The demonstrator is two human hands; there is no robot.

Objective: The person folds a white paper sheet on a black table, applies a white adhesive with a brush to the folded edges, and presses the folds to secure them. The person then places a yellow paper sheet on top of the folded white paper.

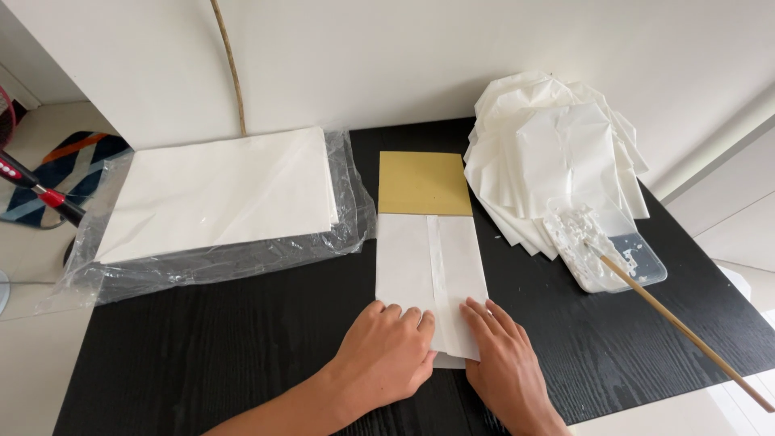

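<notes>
Both of your hands press flat on the near end of a folded white paper sheet point(432, 278) at the middle of the black bench point(202, 355): the left hand point(386, 355) has its grip curled narrow, knuckles up and fingertips on the sheet's lower left corner, while the right hand point(504, 363) lies with its grip spread wide, fingers along the lower right edge. Neither hand clasps anything; both only bear down on the paper. The sheet runs away from you, a folded seam down its middle, and its far end overlaps a mustard-yellow card point(424, 182) lying square to it.

Open bench shows to the left of your forearm and in front of the clear plastic wrap point(210, 262), and a narrower strip lies between the sheet and the tray on the right. The bench's near edge cuts off at lower right.

At far left, a stack of white paper point(218, 190) sits in that opened clear wrap, its left side overhanging the bench. At far right, a fanned pile of folded white paper pieces point(557, 137) rests near the wall. Just in front of it, a clear plastic tray point(638, 262) holds white paste, with a thin wooden stick point(686, 331) resting in it and reaching past the bench edge. A pale wall point(404, 56) backs the bench.
</notes>
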